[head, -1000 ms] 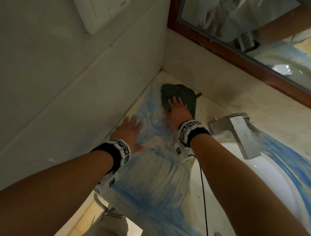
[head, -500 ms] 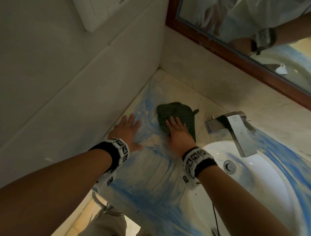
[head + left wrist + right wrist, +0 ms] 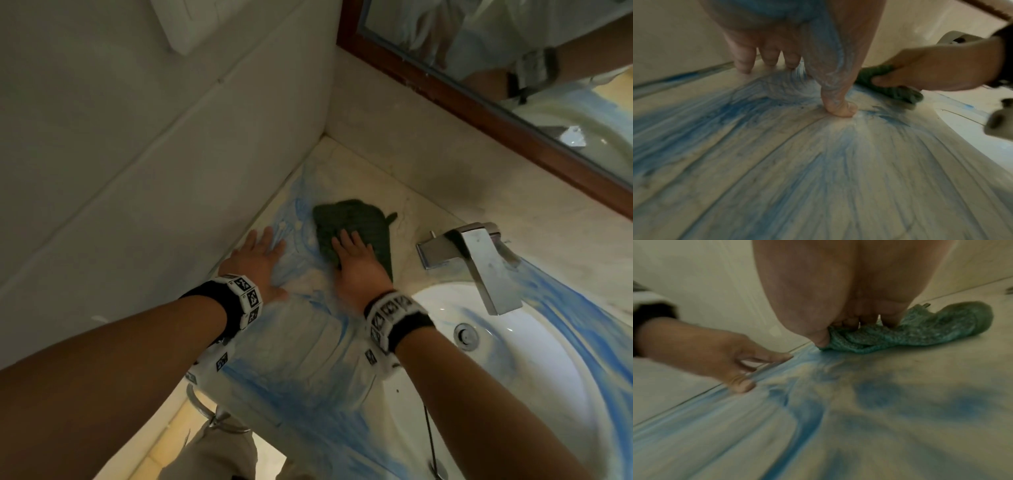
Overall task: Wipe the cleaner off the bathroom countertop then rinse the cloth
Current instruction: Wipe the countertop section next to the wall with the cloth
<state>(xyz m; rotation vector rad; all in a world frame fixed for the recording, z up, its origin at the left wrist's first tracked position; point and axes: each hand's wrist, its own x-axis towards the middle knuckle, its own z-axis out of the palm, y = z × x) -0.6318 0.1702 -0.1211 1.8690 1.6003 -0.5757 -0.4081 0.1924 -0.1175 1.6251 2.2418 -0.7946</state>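
Green cloth (image 3: 352, 228) is pressed flat on the bench (image 3: 404, 205) by the right hand (image 3: 359, 270), near the back corner where side wall and backsplash meet. Right grip: palm down, fingers laid over the cloth's near edge, tips slightly dug into the fabric in the right wrist view (image 3: 900, 331); a press is read rather than a closed pinch. Left hand (image 3: 255, 262) is planted flat on the bench just beside it, wall side, fingers spread and straight, nothing held; blue cleaner is smeared on its thumb in the left wrist view (image 3: 836, 91).

Key relation: most of the cloth lies ahead of the right fingers, toward the back wall, its long axis running roughly from the back corner toward the faucet (image 3: 479, 253). The heavy blue cleaner streaks (image 3: 291, 373) lie behind the cloth, toward the bench's front edge, under and between both forearms. A cleaner-looking patch is seen beyond and right of the cloth.

Judgement: wiping stage, far from finished; the next stroke is likely to be pulled back toward the body through the streaks. Right hand is the nearer one to the sink basin (image 3: 534, 370), on its right, for the rinse. Left hand sits in the wipe path and would need lifting.
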